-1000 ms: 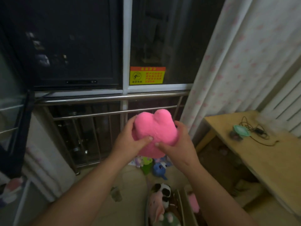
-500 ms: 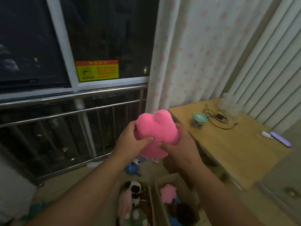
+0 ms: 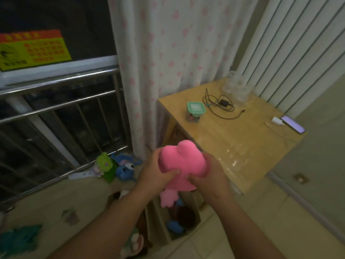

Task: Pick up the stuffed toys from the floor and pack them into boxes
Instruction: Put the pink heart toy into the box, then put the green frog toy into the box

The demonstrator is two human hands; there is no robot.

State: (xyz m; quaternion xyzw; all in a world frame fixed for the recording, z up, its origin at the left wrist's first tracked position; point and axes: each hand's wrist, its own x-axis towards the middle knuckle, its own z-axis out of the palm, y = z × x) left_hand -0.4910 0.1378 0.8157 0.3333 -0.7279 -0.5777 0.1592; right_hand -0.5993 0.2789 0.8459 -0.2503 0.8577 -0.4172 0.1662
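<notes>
I see a dim, flat-lit room; the window (image 3: 56, 15) on the far left is black. Glare sheens the table (image 3: 242, 144) on the right. The sticker (image 3: 33, 49) is smeared, and frame edges bow outward.

Noted: stuffed toy (image 3: 183, 161) solid bright pink. Curtain (image 3: 168, 53) white, scattered pink heart print. Window sticker (image 3: 33, 49) yellow with red band. Desk (image 3: 233, 143) pale wood tone. Left of it: lime-green toy (image 3: 105, 164), blue toy (image 3: 125, 168). Container lid (image 3: 196, 107) mint green. Cable (image 3: 220, 109) black.
</notes>
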